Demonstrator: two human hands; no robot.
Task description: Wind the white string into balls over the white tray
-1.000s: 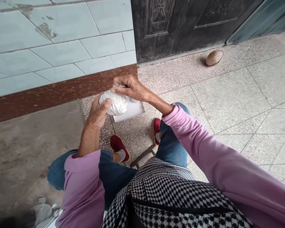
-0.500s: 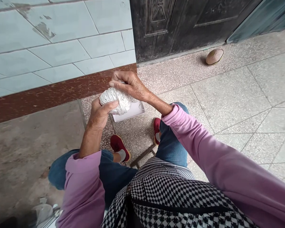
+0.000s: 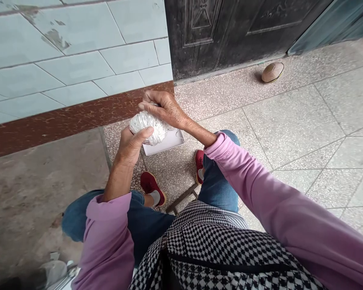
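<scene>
Your left hand (image 3: 131, 146) has edged right, fingers clamped on the white string ball (image 3: 147, 125), just nearside of your right hand (image 3: 167, 109); whether its curled fingers pinch strand, I can't tell.

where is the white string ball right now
In the head view, the white string ball is left of centre in the left hand, close by the right hand, partly hiding the shallow white box.

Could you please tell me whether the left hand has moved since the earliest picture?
Yes: the left hand, holding the ball of white strands, has shifted slightly rightward in the picture, judged against the white tray.
</scene>
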